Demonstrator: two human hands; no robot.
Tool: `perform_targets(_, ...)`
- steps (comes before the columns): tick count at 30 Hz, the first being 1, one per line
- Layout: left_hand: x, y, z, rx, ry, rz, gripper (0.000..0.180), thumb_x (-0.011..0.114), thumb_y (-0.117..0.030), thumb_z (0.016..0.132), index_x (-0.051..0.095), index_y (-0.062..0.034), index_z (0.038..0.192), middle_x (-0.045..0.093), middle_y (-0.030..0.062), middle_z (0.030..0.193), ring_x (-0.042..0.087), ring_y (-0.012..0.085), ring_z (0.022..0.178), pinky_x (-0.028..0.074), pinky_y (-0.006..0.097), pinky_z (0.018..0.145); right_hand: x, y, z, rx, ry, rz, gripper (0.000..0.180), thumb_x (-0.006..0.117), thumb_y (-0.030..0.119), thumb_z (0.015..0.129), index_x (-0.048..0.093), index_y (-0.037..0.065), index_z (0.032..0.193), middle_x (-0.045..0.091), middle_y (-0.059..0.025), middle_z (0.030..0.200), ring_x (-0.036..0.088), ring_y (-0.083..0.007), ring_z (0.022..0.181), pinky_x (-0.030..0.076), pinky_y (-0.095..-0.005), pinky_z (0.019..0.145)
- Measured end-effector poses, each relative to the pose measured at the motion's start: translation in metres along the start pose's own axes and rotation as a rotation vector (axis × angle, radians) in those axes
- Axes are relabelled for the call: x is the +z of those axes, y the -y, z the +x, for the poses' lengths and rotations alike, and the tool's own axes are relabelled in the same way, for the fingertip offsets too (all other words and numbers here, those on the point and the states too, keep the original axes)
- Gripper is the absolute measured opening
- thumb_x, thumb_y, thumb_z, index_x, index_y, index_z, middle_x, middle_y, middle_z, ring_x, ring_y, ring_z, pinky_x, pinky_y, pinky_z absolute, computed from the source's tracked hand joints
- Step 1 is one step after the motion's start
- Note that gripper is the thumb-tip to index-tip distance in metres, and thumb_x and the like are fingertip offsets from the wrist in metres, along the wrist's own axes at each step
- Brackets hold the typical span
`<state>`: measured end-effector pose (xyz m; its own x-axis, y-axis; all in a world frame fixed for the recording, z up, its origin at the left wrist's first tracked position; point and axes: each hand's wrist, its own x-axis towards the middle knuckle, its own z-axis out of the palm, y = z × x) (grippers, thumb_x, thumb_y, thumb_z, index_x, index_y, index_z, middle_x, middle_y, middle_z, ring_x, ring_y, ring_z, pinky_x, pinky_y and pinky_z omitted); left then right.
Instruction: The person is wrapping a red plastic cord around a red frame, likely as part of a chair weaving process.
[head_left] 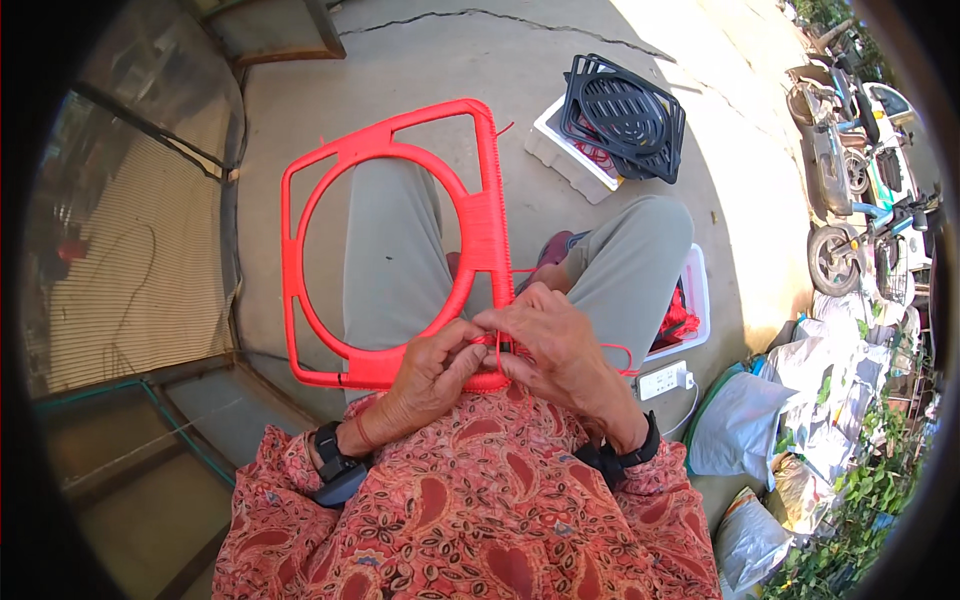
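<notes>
A square frame with a ring inside it point(485, 225), wrapped in red cord, rests across my lap and knees. Both hands meet at its near right corner. My left hand point(435, 365) is closed, its thumb and fingers pinching the frame's wrapped edge. Just beside it, my right hand point(552, 345) is closed with its fingertips on a strand of red cord point(498, 350) at the corner. A loop of that cord point(618, 347) trails out to the right of my right hand. My fingers partly cover the corner, where a short dark stretch shows.
Black slatted plastic frames point(625, 120) lie on a white box point(565, 155) ahead to the right. By my right leg are a white tub point(697, 290) with red material in it and a white power strip point(665, 380). Filled sacks point(740, 415) and parked two-wheelers point(835, 255) stand farther right.
</notes>
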<state>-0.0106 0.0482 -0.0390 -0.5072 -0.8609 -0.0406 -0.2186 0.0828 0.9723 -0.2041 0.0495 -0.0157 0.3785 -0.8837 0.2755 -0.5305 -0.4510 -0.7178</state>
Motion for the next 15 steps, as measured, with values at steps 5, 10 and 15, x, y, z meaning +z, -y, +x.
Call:
perform_targets(5, 0.001, -0.003, 0.001, -0.056, 0.005, -0.106, 0.01, 0.056, -0.007, 0.093, 0.059, -0.0003, 0.1, 0.05, -0.0007, 0.066, 0.043, 0.0051, 0.06, 0.037, 0.023, 0.053, 0.008, -0.002, -0.004, -0.011, -0.011, -0.089, 0.043, 0.072, 0.008, 0.069, 0.064, 0.013, 0.111, 0.059, -0.0007, 0.08, 0.053, -0.0212, 0.079, 0.039, -0.0354, 0.067)
perform_targets(10, 0.0, 0.004, -0.002, -0.181, 0.048, -0.299, 0.019, 0.054, -0.004, 0.093, 0.051, 0.0018, 0.111, 0.063, 0.0065, 0.086, 0.059, 0.0073, 0.082, 0.047, 0.022, 0.071, 0.013, -0.002, -0.005, 0.011, -0.031, -0.098, 0.041, 0.071, 0.008, 0.071, 0.064, 0.012, 0.112, 0.056, -0.0019, 0.076, 0.052, -0.0211, 0.078, 0.037, -0.0347, 0.066)
perform_targets(15, -0.001, 0.009, -0.007, -0.225, -0.024, -0.611, 0.031, 0.054, -0.001, 0.092, 0.04, 0.0012, 0.119, 0.064, 0.0107, 0.095, 0.061, 0.0129, 0.095, 0.049, 0.024, 0.081, -0.013, -0.005, -0.015, 0.229, -0.083, 0.377, 0.025, 0.065, 0.01, 0.084, 0.065, 0.005, 0.108, 0.064, -0.0057, 0.088, 0.058, -0.0196, 0.078, 0.045, -0.0315, 0.069)
